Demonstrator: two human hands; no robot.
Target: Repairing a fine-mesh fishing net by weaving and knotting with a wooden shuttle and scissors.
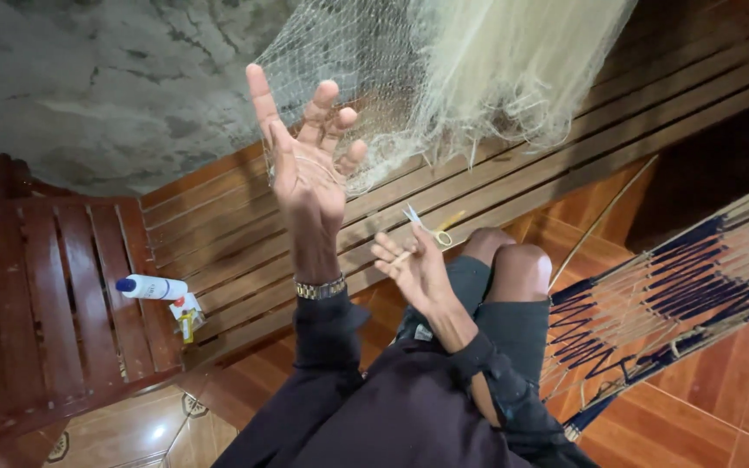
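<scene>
Scissors (426, 227), small with pale yellow handles, sit in the right hand (413, 264), just above the person's bare knees (513, 260). That hand's grip is pressed around the handles, with the blades pointing up and to the left, towards the net. The right forearm, in a dark sleeve, crosses the lap.

Up and to the left, the left hand (305, 165) is raised with its palm turned towards the camera and its grip spread wide, the fingers fanned apart. The fingertips touch the lower edge of a pale fishing net (444, 78) that hangs from above in a thick, bunched sheet. A metal watch band (320, 289) circles the left wrist.

To the right, a woven hammock (669, 295) of dark blue and tan cords stretches over the orange tiled floor (695, 416).

Behind the hands runs a long slatted wooden bench (565, 147). On the left, another slatted wooden seat (54, 295) carries a white bottle with a blue cap (151, 287), lying on its side, with a small yellow object (186, 325) just beside it. Farthest back is a rough grey concrete wall (88, 87).
</scene>
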